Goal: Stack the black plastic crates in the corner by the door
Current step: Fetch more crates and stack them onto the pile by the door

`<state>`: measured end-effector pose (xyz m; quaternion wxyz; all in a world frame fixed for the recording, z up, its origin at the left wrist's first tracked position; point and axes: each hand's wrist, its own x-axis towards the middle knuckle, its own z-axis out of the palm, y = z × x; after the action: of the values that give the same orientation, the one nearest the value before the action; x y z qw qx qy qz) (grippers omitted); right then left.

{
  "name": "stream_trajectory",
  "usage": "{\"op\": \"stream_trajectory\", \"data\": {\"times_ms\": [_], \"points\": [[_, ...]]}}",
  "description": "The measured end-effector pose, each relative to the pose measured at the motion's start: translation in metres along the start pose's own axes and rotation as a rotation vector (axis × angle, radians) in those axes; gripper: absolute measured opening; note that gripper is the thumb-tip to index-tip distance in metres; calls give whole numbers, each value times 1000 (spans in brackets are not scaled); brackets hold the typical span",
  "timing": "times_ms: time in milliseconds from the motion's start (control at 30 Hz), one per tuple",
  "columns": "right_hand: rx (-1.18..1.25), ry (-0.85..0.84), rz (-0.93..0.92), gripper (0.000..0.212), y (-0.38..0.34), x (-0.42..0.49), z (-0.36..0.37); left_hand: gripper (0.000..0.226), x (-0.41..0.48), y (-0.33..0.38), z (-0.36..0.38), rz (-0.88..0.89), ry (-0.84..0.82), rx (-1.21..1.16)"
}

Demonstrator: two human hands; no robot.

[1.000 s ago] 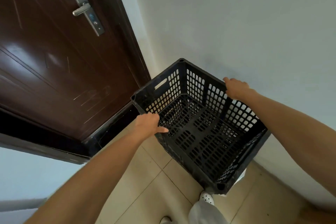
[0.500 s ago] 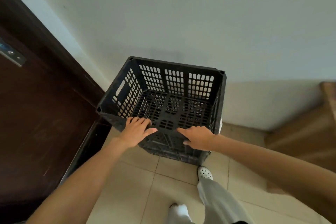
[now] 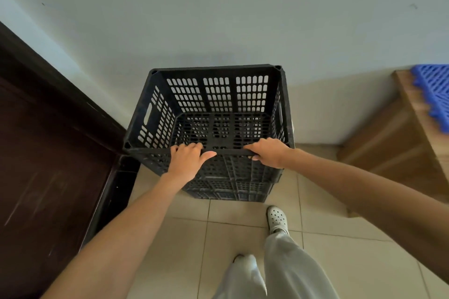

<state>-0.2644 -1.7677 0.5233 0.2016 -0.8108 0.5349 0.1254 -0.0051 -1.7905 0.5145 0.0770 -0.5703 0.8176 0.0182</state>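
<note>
A black perforated plastic crate (image 3: 218,94) stands upright against the pale wall, right of the dark door (image 3: 43,158). It sits on top of another black crate (image 3: 233,189), whose slatted wall shows below it. My left hand (image 3: 188,161) and my right hand (image 3: 268,153) both grip the top crate's near rim, fingers curled over the edge. The crate is empty inside.
A wooden cabinet (image 3: 398,143) stands at the right with a blue plastic grid (image 3: 435,92) on top. The floor is beige tile (image 3: 230,245). My legs in light trousers and a white clog (image 3: 277,219) are just in front of the stack.
The crate has swung from tilted to square against the wall. My right hand went from the far rim to the near rim. The view turned right, bringing the cabinet in.
</note>
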Motion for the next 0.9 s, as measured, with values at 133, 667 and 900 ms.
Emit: {"op": "stream_trajectory", "data": {"times_ms": [133, 667, 900], "points": [[-3, 12, 2, 46, 4, -1, 3, 97, 3, -6, 1, 64, 24, 47], [-7, 101, -74, 35, 16, 14, 14, 93, 35, -34, 3, 338, 93, 81], [-12, 132, -77, 34, 19, 13, 16, 100, 39, -33, 6, 358, 134, 90]]}}
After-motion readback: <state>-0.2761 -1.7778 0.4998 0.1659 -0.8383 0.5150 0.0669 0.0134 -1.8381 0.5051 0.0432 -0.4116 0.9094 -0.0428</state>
